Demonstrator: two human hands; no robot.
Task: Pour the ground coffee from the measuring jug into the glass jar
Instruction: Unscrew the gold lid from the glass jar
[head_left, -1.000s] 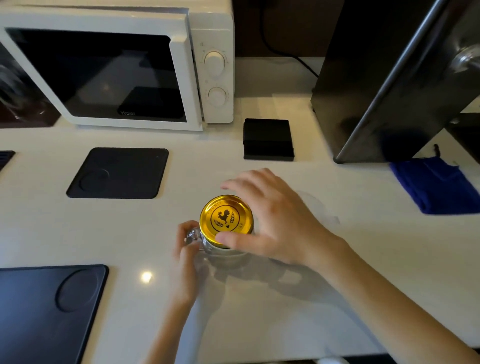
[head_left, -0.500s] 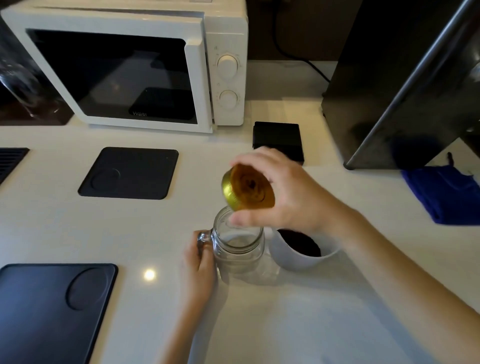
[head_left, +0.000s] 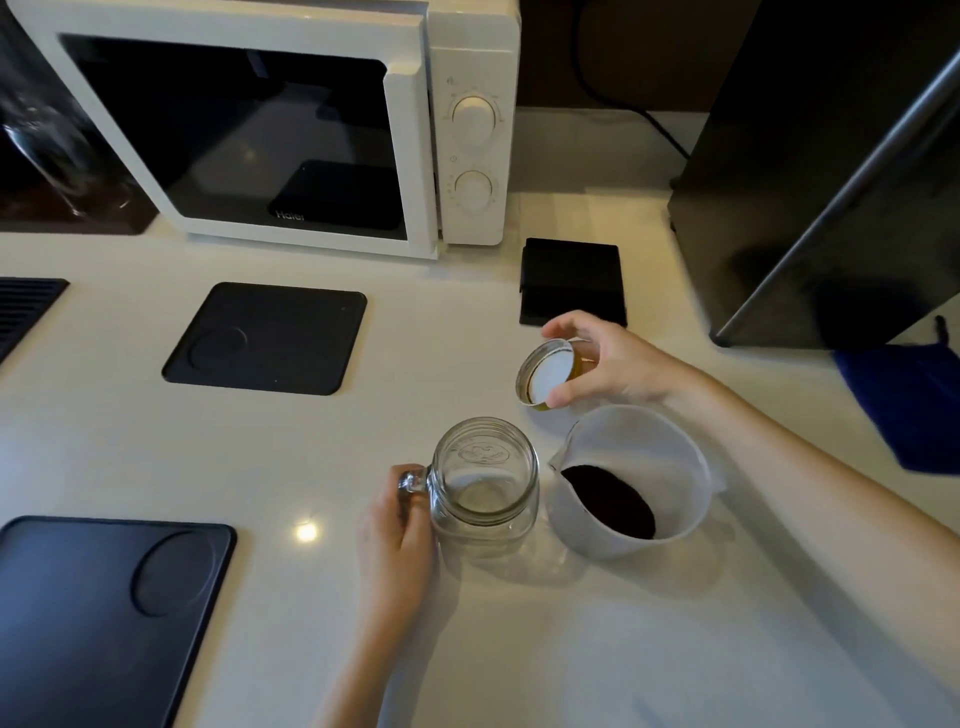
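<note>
An empty glass jar (head_left: 485, 480) with a handle stands uncapped on the white counter. My left hand (head_left: 397, 543) grips its handle on the left side. Just right of it, touching or nearly so, stands a translucent white measuring jug (head_left: 631, 480) with dark ground coffee (head_left: 610, 501) in its bottom, its spout towards the jar. My right hand (head_left: 608, 366) holds the jar's gold lid (head_left: 545, 371) tilted on edge, pale inside facing me, behind the jug and low over the counter.
A white microwave (head_left: 291, 124) stands at the back, a black appliance (head_left: 831, 171) at the right. Black mats lie at the left (head_left: 267, 338) and front left (head_left: 104, 618). A black block (head_left: 571, 283) sits behind the lid. A blue cloth (head_left: 904, 405) lies at the right.
My right hand has taken the gold lid off the jar and carried it back and to the right, down towards the counter. The jug is now uncovered. My left hand stays on the handle.
</note>
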